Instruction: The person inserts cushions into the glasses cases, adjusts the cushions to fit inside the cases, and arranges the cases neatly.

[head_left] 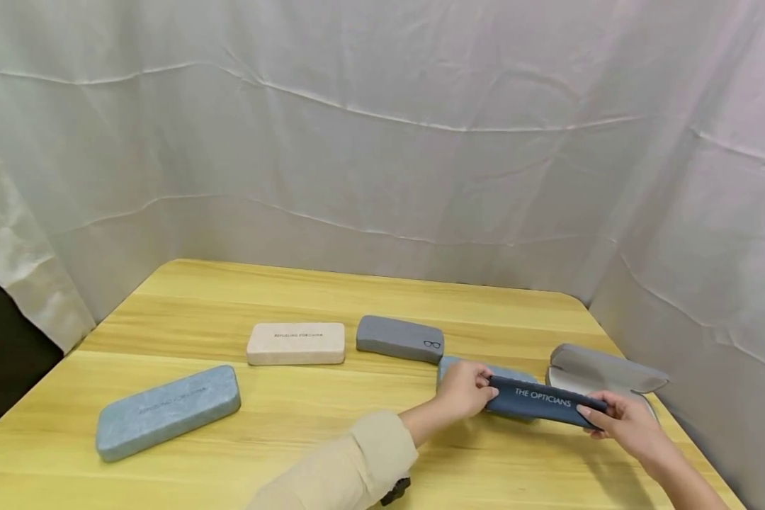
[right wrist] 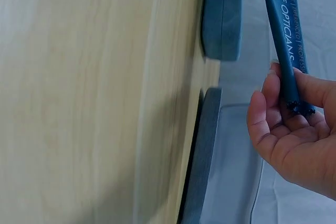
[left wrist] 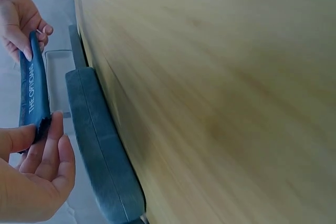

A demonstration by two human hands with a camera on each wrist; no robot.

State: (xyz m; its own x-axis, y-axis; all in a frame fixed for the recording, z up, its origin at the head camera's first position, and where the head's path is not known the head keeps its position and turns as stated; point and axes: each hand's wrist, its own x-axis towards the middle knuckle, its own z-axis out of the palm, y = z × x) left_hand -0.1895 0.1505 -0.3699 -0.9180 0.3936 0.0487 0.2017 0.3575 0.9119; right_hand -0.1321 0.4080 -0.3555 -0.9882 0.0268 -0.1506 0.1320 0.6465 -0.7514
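Note:
A folded dark blue glasses cleaning cloth (head_left: 535, 402), printed "THE OPTICIANS", is stretched between both hands above the table. My left hand (head_left: 464, 389) pinches one end between thumb and fingers. At the other end, my right hand (head_left: 631, 428) pinches it too, thumb on the printed face; the right wrist view shows the cloth's zigzag edge (right wrist: 300, 107) near the palm. Directly behind the cloth lies a closed blue glasses case (head_left: 448, 367), partly hidden by it and the left hand. Behind the right hand an open grey glasses case (head_left: 602, 370) stands with its lid raised, partly covered.
On the wooden table (head_left: 331, 425) lie more closed glasses cases: a grey-blue one (head_left: 395, 336) at the back middle, a cream one (head_left: 296, 343) left of it and a light blue one (head_left: 168, 411) at the left. A white curtain (head_left: 357, 142) surrounds the table's back and sides.

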